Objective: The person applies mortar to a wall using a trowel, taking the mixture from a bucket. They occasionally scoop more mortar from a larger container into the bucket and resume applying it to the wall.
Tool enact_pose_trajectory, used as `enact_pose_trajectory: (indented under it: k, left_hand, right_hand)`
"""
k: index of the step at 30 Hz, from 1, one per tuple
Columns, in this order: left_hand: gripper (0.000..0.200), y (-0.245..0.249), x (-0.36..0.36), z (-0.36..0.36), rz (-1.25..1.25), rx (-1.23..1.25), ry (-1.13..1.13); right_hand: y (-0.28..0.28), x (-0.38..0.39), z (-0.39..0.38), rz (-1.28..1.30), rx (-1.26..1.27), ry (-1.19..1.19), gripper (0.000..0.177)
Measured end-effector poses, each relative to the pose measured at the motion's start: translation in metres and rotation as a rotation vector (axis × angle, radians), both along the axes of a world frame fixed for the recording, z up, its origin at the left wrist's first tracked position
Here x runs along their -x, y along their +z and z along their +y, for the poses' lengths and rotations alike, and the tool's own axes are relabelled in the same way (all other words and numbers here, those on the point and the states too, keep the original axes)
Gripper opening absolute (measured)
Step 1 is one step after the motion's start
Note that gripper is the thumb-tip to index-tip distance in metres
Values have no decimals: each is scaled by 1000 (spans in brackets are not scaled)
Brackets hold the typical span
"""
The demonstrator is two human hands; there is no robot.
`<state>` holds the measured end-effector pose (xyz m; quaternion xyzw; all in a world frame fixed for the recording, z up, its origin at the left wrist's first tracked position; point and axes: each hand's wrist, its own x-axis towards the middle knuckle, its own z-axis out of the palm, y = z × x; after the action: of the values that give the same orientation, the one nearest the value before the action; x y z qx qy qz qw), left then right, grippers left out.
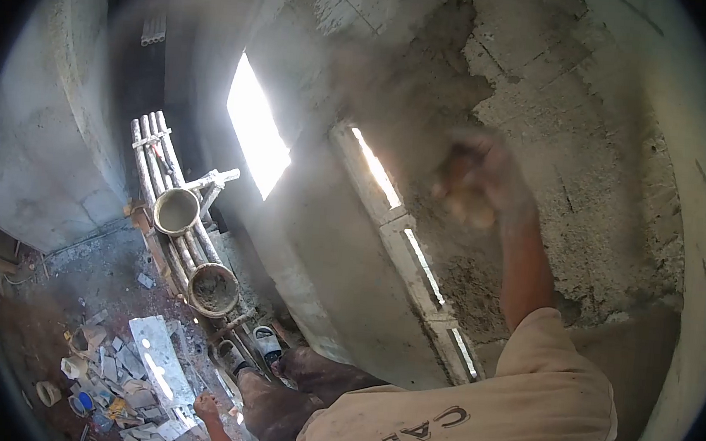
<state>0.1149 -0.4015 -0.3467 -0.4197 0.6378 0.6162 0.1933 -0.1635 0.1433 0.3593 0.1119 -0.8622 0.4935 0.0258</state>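
My right hand [485, 181] is raised against the wall and smeared by motion. Its fingers look curled around something brownish that I cannot make out. Damp grey plaster [413, 84] covers the wall beside it, and a rough, bare patch [552, 112] lies further right. Down at the lower left, my left hand [206, 408] hangs low with its fingers curled in. Whether it holds anything is hidden. Close to it in the view is a long pale board [158, 354]. My feet [267, 343] stand on poles of a scaffold.
Two round buckets, one pale inside [177, 211] and one with grey mortar [213, 290], sit on the pole scaffold [150, 142]. Broken tiles and rubble [121, 376] litter the floor below. A bright window opening [256, 130] and narrow slits [376, 168] pierce the wall.
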Motion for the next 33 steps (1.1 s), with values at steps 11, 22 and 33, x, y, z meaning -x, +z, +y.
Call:
enact_pose_trajectory:
  k: [11, 22, 33]
  left_hand:
    - [31, 48, -183, -22, -510, -23, -13]
    - [47, 16, -84, 68, -227, 360, -431]
    - [52, -17, -36, 142, -475, 754, -415]
  right_hand:
    - [-38, -154, 74, -430, -77, -985, 28]
    - [-664, -95, -78, -673, -898, 205, 38]
    - [-1027, 75, -211, -376, -1174, 469, 30]
